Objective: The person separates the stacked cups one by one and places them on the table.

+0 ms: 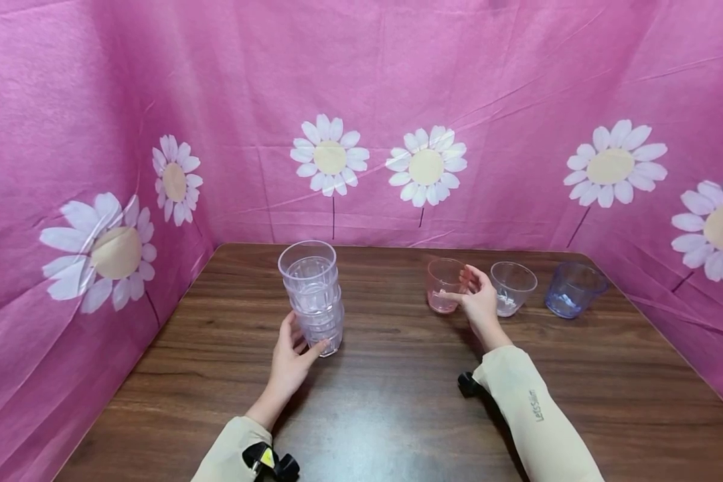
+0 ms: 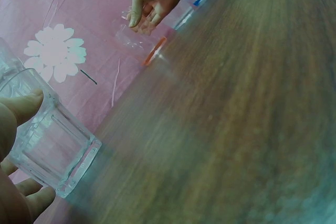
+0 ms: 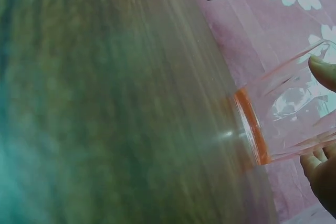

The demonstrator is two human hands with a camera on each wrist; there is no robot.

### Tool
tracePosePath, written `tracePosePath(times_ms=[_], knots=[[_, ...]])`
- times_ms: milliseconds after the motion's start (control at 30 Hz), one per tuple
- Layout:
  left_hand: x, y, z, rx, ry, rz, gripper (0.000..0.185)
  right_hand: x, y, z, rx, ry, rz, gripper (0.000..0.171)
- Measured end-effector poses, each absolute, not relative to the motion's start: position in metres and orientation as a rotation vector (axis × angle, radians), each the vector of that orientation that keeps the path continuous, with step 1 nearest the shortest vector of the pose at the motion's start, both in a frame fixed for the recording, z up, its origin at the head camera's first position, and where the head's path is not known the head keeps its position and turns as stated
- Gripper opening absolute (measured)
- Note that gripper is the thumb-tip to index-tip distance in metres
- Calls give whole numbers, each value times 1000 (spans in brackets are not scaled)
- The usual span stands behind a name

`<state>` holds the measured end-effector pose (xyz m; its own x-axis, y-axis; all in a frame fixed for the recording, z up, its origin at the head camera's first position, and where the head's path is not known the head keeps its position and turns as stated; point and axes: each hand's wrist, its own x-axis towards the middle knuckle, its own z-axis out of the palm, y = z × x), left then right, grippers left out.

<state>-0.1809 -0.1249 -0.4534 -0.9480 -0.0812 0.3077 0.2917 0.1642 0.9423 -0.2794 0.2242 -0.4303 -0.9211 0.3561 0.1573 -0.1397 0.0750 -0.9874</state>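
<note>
On the left of the table, a tall stack of clear plastic cups (image 1: pixel 314 298) stands upright. My left hand (image 1: pixel 290 358) holds the lowest part of it, thumb at the front and fingers around the far left side. In the left wrist view the thumb lies across the clear wall of a cup (image 2: pixel 55 140). Toward the back, right of centre, is a pink see-through cup (image 1: pixel 441 298). My right hand (image 1: pixel 480 306) grips it from the right, with thumb and fingers on opposite sides. The cup's orange-tinted base (image 3: pixel 252 127) sits at the tabletop in the right wrist view.
Just right of my right hand stands a clear cup (image 1: pixel 514 288), with a blue cup (image 1: pixel 574 291) beyond it near the table's right edge. The brown wooden table (image 1: pixel 373 402) is bordered by a pink cloth (image 1: pixel 488 67) with daisies at the back and sides.
</note>
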Motion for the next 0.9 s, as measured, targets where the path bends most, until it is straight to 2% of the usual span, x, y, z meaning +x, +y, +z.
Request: tracePosePath(times_ms=[433,900], knots=[[-181,-125,-454,-203,-2157,-1843,77,-279,226,-432,-184,-2007,1950,86],[-180,-124,-452,-231,-2142,-1838,78,-273,223,-426,-174,-2052,1940,95]])
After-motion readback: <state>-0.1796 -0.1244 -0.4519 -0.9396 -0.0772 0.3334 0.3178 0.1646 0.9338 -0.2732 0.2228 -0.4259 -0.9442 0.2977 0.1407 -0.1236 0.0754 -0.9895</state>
